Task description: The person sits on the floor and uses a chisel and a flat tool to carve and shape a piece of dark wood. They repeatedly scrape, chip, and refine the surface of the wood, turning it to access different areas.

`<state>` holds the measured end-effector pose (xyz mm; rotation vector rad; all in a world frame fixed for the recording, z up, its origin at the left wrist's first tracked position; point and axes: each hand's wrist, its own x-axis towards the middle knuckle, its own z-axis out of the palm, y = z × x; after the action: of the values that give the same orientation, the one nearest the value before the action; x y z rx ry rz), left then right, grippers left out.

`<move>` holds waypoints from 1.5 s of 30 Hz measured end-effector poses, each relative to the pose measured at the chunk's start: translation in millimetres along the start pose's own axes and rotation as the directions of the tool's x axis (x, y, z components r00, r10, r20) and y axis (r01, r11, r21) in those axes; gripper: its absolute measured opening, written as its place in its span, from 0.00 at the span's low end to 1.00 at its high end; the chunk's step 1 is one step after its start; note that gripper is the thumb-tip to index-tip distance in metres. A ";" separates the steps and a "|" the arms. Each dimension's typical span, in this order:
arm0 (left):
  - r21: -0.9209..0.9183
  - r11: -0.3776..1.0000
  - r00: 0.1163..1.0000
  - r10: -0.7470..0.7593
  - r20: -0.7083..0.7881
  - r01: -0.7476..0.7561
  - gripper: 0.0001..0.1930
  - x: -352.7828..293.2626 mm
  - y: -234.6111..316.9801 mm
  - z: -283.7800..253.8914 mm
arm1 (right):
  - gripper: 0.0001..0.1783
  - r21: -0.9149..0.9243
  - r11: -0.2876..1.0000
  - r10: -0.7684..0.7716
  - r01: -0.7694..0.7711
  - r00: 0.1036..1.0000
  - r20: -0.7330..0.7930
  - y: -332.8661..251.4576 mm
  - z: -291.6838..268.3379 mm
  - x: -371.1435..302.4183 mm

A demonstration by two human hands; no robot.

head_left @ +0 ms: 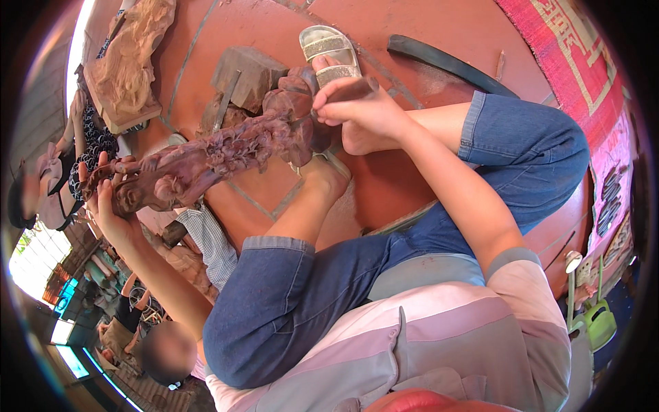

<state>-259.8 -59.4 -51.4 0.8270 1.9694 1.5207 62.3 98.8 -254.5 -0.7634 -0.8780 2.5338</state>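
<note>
1. Red tiled floor (288,27) carries everything seen; the person sits directly on it, knees raised, in rolled blue jeans and a striped top.

2. Nearest the body, the left hand (110,206) supports the near end of a long dark wooden carving (206,158). Its grip is closed around the underside of that end, thumb and fingers wrapped on the wood.

3. The carving lies roughly level, running from the left hand out towards the feet. Its surface is densely cut with figures and foliage; finer detail cannot be read.

4. At the far end, the right hand (360,103) is closed on a short dark tool (353,88) and pressed against the carving's thick base. Whether the tool is a chisel or a scraper cannot be told.

5. A bare foot (329,175) rests beneath the far end and appears to steady it.

6. Beyond lie a sandal (329,48), a rough wood block (247,72), a pale unfinished carving (130,65) and a red woven mat (576,62).

7. Judgement: the step in hand looks like detail work on the base, with the piece braced between hand and foot. The next stroke calls for a firm left-hand hold, a controlled push of the tool, and fingers and toes kept clear of its path.
</note>
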 end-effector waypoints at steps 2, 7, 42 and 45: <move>0.006 1.000 1.000 0.005 -0.006 -0.005 0.30 0.2 -0.6 -1.7 | 0.04 -0.115 0.992 0.064 -0.059 0.997 0.046 -8.8 -3.9 13.9; 0.024 1.000 1.000 0.016 -0.023 -0.015 0.31 3.4 0.0 -3.8 | 0.06 -0.023 0.999 0.038 -0.035 0.991 0.125 -18.0 -9.7 16.4; 0.013 0.996 0.992 0.092 -0.088 -0.091 0.26 -4.7 -12.1 4.2 | 0.22 -0.212 0.960 -0.197 0.183 0.979 -0.048 -19.4 -19.7 -40.5; -0.083 0.996 0.993 0.000 -0.114 -0.010 0.25 -13.6 -6.1 -0.2 | 0.23 -0.222 0.949 -0.229 0.223 0.974 0.001 -16.6 -3.8 -41.5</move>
<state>-251.6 -70.7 -56.8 0.7250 1.9699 1.6748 99.9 92.9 -230.7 -0.7112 -1.1812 2.2472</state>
